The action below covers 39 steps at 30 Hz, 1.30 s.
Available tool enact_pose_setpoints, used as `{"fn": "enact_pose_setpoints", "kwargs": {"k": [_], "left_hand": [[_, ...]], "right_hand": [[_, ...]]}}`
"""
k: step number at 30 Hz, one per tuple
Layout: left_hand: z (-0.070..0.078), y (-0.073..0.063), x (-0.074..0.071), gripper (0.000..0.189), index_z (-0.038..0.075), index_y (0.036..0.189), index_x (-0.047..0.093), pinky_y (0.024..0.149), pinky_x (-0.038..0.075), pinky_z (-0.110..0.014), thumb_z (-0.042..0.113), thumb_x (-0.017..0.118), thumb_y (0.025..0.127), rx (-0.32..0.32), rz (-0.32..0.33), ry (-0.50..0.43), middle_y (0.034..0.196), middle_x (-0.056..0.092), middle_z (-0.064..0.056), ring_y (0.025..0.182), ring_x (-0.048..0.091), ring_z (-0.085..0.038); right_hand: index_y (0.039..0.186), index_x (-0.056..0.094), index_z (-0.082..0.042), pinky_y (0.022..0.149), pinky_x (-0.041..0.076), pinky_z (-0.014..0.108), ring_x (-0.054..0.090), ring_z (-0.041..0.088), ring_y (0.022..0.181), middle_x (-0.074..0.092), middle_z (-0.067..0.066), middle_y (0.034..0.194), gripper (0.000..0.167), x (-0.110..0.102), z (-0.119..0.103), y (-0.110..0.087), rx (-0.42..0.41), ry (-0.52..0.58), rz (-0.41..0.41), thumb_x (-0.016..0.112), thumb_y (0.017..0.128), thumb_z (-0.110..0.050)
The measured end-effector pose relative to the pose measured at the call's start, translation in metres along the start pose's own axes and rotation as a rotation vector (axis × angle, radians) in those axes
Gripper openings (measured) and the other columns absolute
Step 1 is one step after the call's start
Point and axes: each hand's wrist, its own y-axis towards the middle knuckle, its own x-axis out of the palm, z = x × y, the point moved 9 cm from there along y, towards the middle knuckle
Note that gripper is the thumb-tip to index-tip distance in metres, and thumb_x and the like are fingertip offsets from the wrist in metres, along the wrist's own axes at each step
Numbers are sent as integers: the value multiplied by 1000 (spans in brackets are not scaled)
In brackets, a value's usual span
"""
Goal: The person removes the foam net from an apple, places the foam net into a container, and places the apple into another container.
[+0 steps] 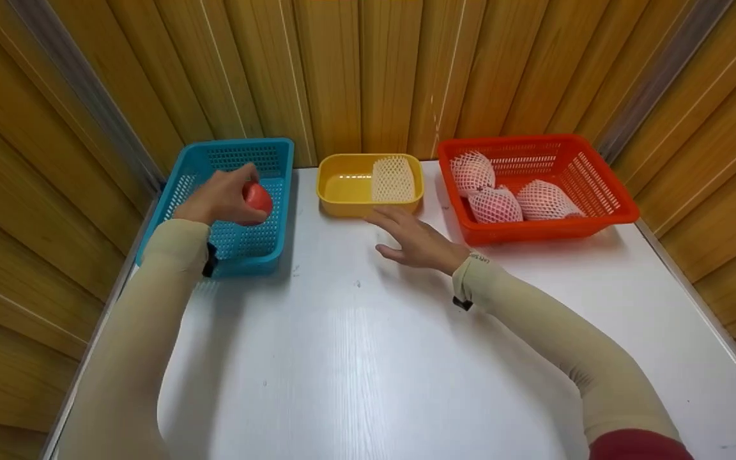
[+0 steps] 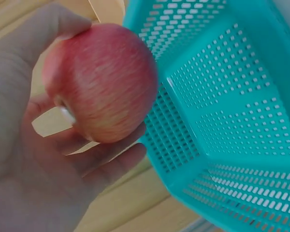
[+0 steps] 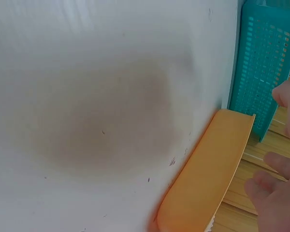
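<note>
My left hand [image 1: 218,195] grips a red apple [image 2: 104,82] between thumb and fingers. In the head view it is over the blue basket [image 1: 282,223], whose visible floor holds nothing else. The left wrist view shows the bare apple beside the perforated basket wall [image 2: 232,72], its stem end toward the palm. My right hand [image 1: 418,241] holds nothing, fingers spread, just in front of the yellow container [image 1: 342,207]. A white foam net [image 1: 393,180] lies in the right half of that container.
A red basket [image 1: 598,223] at the back right holds several fruits in white foam nets [image 1: 496,204]. Wood-panelled walls [image 1: 387,70] enclose the white table [image 1: 342,358] at the back and sides.
</note>
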Motion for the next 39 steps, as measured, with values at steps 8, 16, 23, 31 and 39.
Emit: {"fn": "enact_pose_setpoints", "kwargs": {"k": [8,16,23,31,39], "left_hand": [[-20,2,2,73,11,138,44,86,57,-57,21,88,80,-108,-117,0,135,51,-24,122,45,-46],[-25,6,11,79,12,140,42,83,59,-56,23,91,78,-200,-182,-73,137,48,-25,123,44,-49],[-29,4,19,84,15,144,41,87,57,-57,22,91,78,-282,-217,-149,144,43,-25,127,38,-50],[-25,-5,31,98,17,153,36,85,59,-52,21,94,74,-420,-256,-284,148,40,-25,131,36,-49],[-25,0,44,99,19,150,38,78,61,-49,19,95,70,-453,-313,-285,144,40,-25,129,35,-48]], "right_hand": [[157,41,-21,118,36,47,30,22,151,32,4,165,66,0,3,-10,17,16,-12,70,99,-29],[158,39,-23,117,37,46,31,21,150,32,4,165,68,-10,6,-21,55,17,-2,71,98,-30],[158,39,-25,114,41,46,30,21,151,31,4,166,67,-17,-4,-26,26,21,6,69,99,-32],[157,40,-23,115,41,40,34,18,148,38,3,161,64,-18,-12,-29,-17,-7,22,67,100,-33],[158,37,-29,114,42,41,33,18,149,34,0,163,68,-16,-11,-33,34,18,2,70,99,-31]]}}
